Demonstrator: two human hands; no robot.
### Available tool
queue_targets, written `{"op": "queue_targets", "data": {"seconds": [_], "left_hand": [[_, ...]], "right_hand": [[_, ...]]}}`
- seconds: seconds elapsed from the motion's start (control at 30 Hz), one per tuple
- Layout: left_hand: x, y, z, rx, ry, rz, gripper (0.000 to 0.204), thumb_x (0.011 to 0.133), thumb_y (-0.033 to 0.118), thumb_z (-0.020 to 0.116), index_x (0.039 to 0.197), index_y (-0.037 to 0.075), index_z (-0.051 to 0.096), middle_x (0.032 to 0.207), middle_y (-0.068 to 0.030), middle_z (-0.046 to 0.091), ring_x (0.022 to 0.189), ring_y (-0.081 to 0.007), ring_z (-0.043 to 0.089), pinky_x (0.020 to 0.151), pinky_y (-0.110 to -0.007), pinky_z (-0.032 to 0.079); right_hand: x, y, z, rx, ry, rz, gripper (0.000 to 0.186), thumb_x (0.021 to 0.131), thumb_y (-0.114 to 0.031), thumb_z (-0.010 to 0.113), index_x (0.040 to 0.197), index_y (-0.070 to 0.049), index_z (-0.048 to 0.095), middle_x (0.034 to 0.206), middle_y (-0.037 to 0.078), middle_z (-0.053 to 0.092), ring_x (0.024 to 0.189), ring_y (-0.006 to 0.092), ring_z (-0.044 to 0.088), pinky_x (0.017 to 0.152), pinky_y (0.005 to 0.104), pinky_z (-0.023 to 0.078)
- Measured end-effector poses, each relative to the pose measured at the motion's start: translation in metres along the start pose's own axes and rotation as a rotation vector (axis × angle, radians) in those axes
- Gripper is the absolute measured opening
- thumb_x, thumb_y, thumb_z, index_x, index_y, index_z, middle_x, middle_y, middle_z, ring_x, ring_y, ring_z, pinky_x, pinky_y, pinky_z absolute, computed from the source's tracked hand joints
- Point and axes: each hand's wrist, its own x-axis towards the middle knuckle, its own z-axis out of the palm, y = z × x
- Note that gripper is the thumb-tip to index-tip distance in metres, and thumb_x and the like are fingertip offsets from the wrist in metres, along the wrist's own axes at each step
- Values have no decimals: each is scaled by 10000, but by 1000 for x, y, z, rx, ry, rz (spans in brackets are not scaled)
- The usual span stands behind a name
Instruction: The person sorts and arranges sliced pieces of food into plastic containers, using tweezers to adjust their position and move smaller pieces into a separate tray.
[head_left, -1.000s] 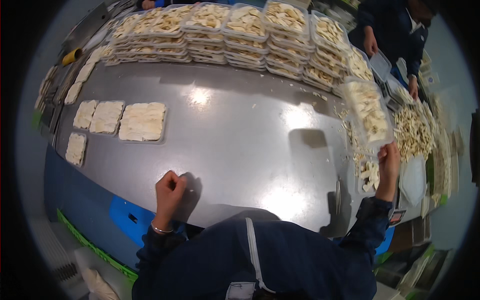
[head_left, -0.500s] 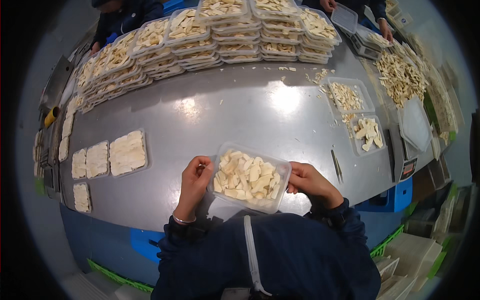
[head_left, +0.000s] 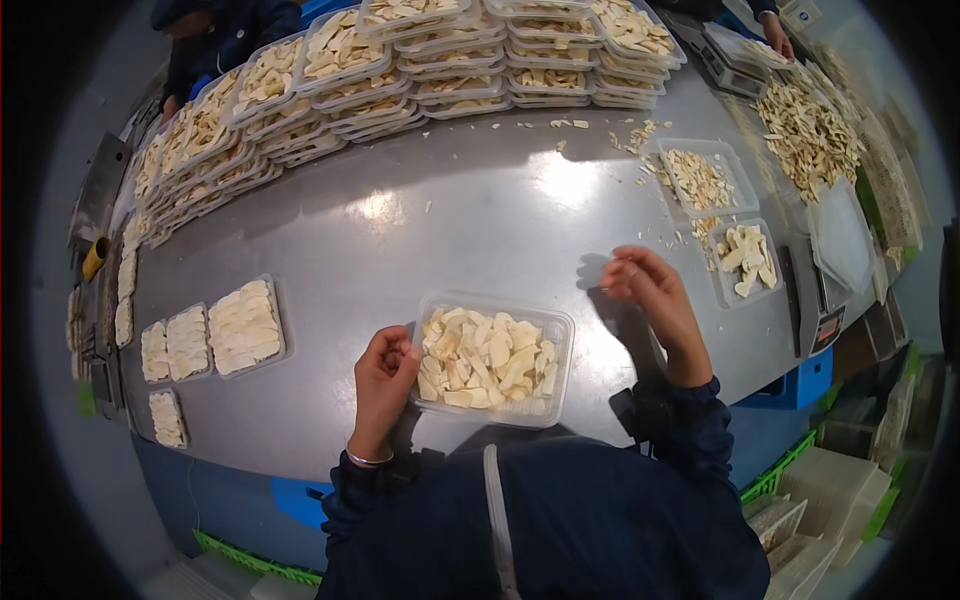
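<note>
A clear plastic tray [head_left: 545,409] of pale, cream-coloured slices [head_left: 488,356] rests on the metal table in front of me. My left hand [head_left: 384,376] is at its left rim, thumb and fingers closed on the edge. Up and to the right of the tray, my right hand [head_left: 655,305] hovers over the table, fingers loosely bent and apart, with nothing seen in them. Right of that hand stand a tray of larger slices [head_left: 746,258] and, behind it, a tray of small broken pieces [head_left: 697,180]. My right hand and forearm hide the tweezers' place.
Stacked filled trays [head_left: 455,75] line the far side. Neatly filled trays [head_left: 246,326] sit at the left. A scale [head_left: 826,325], stacked lids [head_left: 838,240] and a heap of slices [head_left: 808,130] are at the right. Co-workers [head_left: 215,40] are across the table.
My right hand has let go of the tray's right edge and moved up and right. The tray now sits on the table, slightly straighter. My left hand has stayed at its left rim.
</note>
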Motion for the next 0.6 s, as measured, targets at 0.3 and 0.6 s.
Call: {"op": "queue_targets", "data": {"seconds": [0.3, 0.6], "left_hand": [[6, -8, 1, -28, -30, 32, 384, 944, 37, 637, 1307, -48, 546, 977, 11, 562, 843, -30, 523, 755, -187, 457], [11, 2, -3, -181, -152, -9, 438, 1006, 145, 545, 1398, -36, 473, 1140, -23, 595, 1006, -82, 564, 886, -238, 478]], "right_hand": [[7, 5, 8, -10, -2, 69, 324, 975, -148, 572, 1249, 25, 570, 1081, 79, 655, 987, 138, 620, 860, 243, 487], [-9, -4, 32, -292, -273, 249, 324, 1003, -144, 535, 1260, 49, 571, 883, 80, 684, 688, 110, 653, 609, 228, 523]]}}
